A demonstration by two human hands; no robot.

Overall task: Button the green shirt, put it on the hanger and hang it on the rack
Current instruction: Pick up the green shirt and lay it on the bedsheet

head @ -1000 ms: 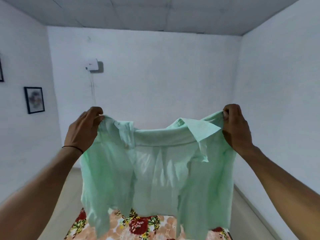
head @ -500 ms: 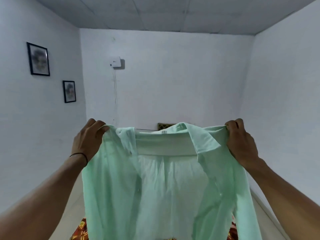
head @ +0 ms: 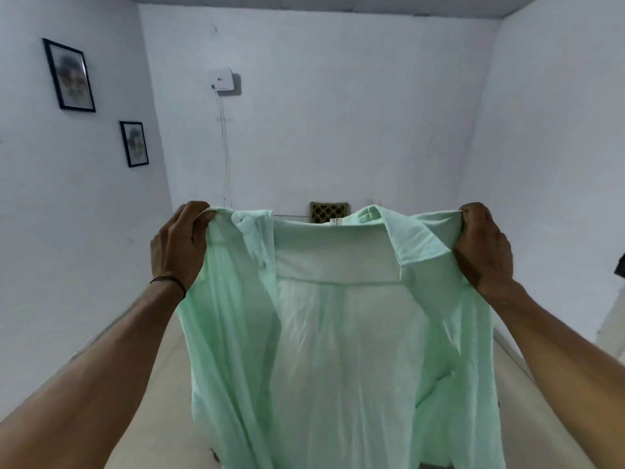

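White painted room. The far wall (head: 338,113) ahead of me carries a small white plastic box (head: 221,81), mounted high and left of centre. Thin pale cables (head: 224,143) drop straight down from it. Low on the same wall is a brown perforated grille (head: 329,212), lower part hidden. On my left wall are two pictures. The larger black-framed picture (head: 69,75) hangs higher and nearer me. The smaller black-framed picture (head: 134,144) is lower, closer to the corner. Both prints blurred. Grey panelled ceiling (head: 304,3) above, pale beige floor (head: 159,384) below. Dark object (head: 620,265) at the right edge, cut off, unidentifiable.
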